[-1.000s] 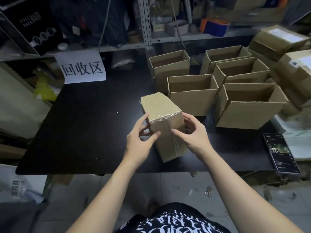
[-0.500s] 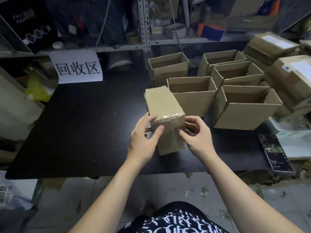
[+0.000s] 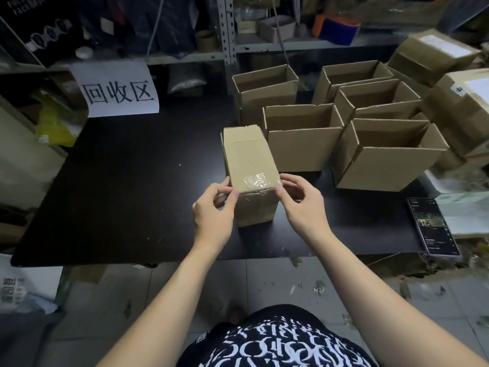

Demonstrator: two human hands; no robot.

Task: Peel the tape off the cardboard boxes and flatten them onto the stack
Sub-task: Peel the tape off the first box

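Note:
A small closed cardboard box [image 3: 248, 157] lies on the black table [image 3: 119, 186], its near end toward me. Clear tape [image 3: 258, 181] wraps over that near top edge and shines. My left hand [image 3: 214, 210] holds the box's near left corner, thumb and fingers curled at the edge. My right hand [image 3: 304, 200] holds the near right corner, fingertips on the tape's end. Whether any tape is lifted off the cardboard I cannot tell.
Several open-topped cardboard boxes [image 3: 304, 139] stand behind and to the right of the small box. Sealed cartons [image 3: 460, 107] pile up at the far right. A phone [image 3: 431, 226] lies at the table's right edge. A paper sign [image 3: 116, 91] hangs at the back left.
The box has gone from tilted up in both hands to lying flat on the table, its top now facing me. Both hands shifted to the near top corners.

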